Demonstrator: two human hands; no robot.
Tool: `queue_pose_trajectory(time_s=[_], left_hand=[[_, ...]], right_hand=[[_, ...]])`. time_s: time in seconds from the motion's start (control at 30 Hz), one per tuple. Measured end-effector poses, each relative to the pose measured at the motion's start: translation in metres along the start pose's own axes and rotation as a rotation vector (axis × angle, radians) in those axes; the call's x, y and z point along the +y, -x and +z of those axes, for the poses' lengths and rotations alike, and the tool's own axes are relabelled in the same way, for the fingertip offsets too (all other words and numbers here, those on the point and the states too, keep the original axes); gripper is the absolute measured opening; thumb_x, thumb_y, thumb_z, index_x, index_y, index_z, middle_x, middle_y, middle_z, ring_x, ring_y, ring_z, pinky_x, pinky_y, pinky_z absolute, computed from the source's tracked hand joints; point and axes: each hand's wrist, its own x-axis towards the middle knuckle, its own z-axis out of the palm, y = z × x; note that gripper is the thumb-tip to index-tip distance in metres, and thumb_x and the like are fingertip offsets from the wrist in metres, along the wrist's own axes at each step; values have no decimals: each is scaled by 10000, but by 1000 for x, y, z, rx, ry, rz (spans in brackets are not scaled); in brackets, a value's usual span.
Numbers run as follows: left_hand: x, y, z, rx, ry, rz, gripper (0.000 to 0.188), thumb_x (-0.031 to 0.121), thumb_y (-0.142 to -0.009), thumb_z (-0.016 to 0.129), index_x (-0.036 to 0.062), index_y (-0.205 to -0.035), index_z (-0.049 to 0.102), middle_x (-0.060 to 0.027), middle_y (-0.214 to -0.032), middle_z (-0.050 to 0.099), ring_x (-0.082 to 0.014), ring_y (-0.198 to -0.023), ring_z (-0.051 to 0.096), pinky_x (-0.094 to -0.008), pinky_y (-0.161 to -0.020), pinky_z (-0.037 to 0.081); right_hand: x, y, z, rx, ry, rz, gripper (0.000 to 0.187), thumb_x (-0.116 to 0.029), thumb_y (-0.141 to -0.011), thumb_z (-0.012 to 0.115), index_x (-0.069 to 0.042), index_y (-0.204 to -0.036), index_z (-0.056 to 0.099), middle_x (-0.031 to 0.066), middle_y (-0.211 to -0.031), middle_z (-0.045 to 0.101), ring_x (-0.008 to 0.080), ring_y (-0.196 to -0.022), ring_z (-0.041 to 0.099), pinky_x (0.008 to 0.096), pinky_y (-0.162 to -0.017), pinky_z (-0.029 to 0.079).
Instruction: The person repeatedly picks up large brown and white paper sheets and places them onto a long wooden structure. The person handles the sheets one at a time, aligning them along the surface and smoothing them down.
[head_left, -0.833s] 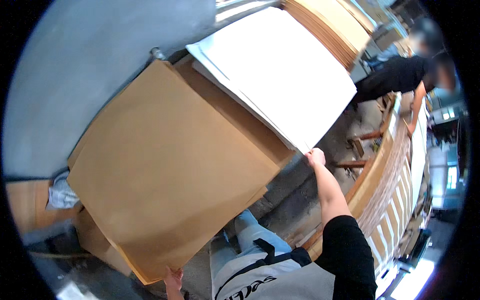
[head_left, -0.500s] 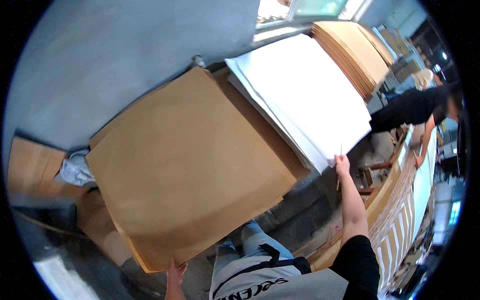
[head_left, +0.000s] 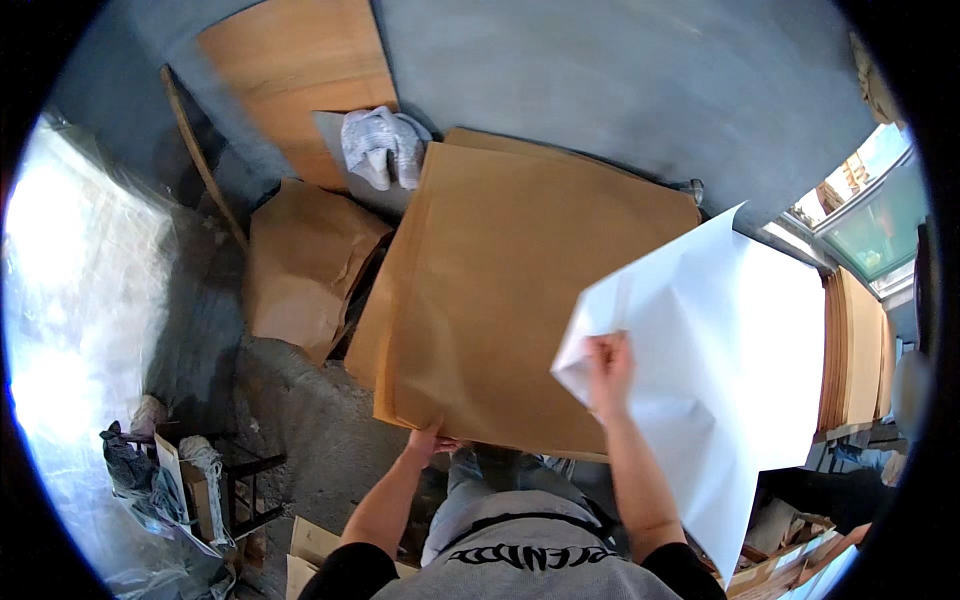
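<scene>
A large stack of brown paper sheets [head_left: 510,270] lies in front of me. My left hand [head_left: 432,441] is closed on its near left edge, thumb on top and fingers below. My right hand [head_left: 610,368], a little blurred, is clenched around the near left corner of a big white sheet [head_left: 760,330]. That sheet is lifted and creased, and its left part hangs over the right side of the brown stack. A faint pale streak rises above the right fist; whether it is a thin stick I cannot tell.
A crumpled white cloth [head_left: 385,145] and an orange-brown board [head_left: 310,80] are by the wall. Left stand a bent brown sheet [head_left: 305,265] and a stool [head_left: 255,490] among clutter. More brown stacks [head_left: 855,350] stand far right, where a co-worker's dark-sleeved arm [head_left: 835,500] shows.
The view has swung left. My right hand has drawn the white sheet's corner up and leftward over the brown stack. My left hand stays at the brown stack's near edge.
</scene>
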Motion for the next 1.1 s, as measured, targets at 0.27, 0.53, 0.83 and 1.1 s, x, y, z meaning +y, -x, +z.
queue_pose_trajectory(time_s=[0.27,0.53,0.83,1.1], left_hand=[[-16,-4,9,-20,46,35,437,419,-862,446,23,-1044,473,-125,-797,631,-230,-662,633,-284,-557,509],[-17,-7,6,-34,58,43,357,358,-875,440,26,-990,503,-107,-793,621,-215,-684,627,-294,-563,508],[-9,-2,8,-72,38,56,243,294,-887,443,69,-960,498,-57,-793,583,-175,-651,582,-300,-543,474],[-15,0,0,148,107,-101,265,274,-881,485,31,-987,489,-76,-833,549,-187,-682,544,-289,-540,451]], right_hand=[[4,76,177,-543,239,-309,214,-212,-831,537,-48,-811,401,122,-675,591,331,-592,568,413,-485,428],[50,116,215,-726,316,-201,254,-287,-829,524,-64,-819,402,114,-688,590,345,-619,553,422,-497,405],[48,121,196,-844,226,5,358,-395,-799,555,-64,-927,500,85,-670,596,273,-612,581,384,-552,439],[124,125,-18,-501,-235,825,230,-121,-852,400,-17,-951,580,102,-582,582,175,-487,588,271,-509,483]])
